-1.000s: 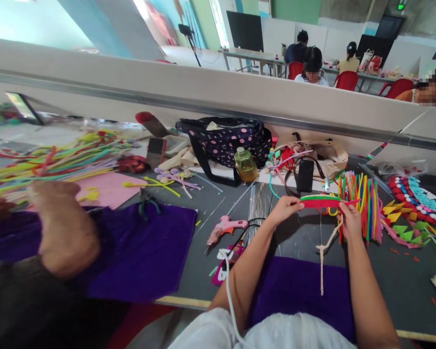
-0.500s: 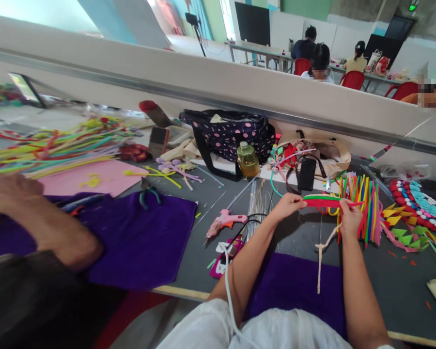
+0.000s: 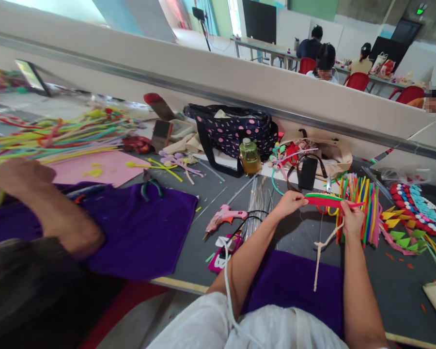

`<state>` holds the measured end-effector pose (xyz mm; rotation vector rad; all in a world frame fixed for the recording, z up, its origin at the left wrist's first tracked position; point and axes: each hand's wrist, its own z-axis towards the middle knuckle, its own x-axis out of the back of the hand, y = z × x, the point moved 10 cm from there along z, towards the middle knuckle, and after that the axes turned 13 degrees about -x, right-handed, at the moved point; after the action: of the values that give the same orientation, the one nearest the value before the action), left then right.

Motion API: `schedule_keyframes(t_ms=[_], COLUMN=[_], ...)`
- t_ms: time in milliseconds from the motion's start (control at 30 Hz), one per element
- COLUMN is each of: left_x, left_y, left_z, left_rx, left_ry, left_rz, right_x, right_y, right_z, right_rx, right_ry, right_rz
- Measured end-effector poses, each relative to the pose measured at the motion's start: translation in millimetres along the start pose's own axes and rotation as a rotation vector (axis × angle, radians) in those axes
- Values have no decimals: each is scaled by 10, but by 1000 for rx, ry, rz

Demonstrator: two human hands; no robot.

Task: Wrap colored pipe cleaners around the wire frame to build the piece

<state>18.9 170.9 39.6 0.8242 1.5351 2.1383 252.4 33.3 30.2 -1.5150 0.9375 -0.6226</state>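
Observation:
My left hand (image 3: 289,202) pinches the left end of a flat red, green and yellow bundle of strips (image 3: 329,199) held level above the dark table (image 3: 388,286). My right hand (image 3: 351,219) grips the bundle's right part, and a beige knotted cord (image 3: 321,247) hangs down from that hand. Upright coloured strips (image 3: 361,206) stand just behind and to the right of my right hand. A purple cloth (image 3: 298,286) lies under my forearms.
A pink glue gun (image 3: 225,216), thin wires (image 3: 257,203), a yellow-green bottle (image 3: 249,156), a dotted bag (image 3: 236,131) and a black phone (image 3: 306,172) lie behind. A round bead-and-triangle piece (image 3: 419,208) sits right. A co-worker's arm (image 3: 47,208) rests on purple cloth at left.
My hands keep their hold on the bundle, hardly moving. The co-worker's arm at left has stretched out towards the far left. The view has shifted slightly.

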Motion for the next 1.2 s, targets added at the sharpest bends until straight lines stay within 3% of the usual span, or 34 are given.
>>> schedule_keyframes(t_ms=[67, 233, 333, 567, 933, 1100, 1200], left_x=[10, 26, 21, 13, 65, 21, -16], left_y=[15, 51, 8, -144, -299, -257, -237], left_z=[11, 36, 42, 61, 15, -68, -94], left_rx=[-7, 1, 16, 16, 47, 57, 57], left_ry=[9, 24, 39, 84, 297, 375, 376], left_rz=[39, -66, -117, -108, -207, -307, -354], right_x=[-2, -123, -81, 63, 128, 57, 17], right_y=[-27, 110, 162, 125, 153, 153, 236], right_z=[5, 12, 4, 44, 79, 85, 70], right_rx=[11, -193, -234, -153, -78, -86, -165], right_ry=[6, -145, -136, -33, 88, 9, -57], right_rz=[4, 84, 94, 79, 105, 129, 140])
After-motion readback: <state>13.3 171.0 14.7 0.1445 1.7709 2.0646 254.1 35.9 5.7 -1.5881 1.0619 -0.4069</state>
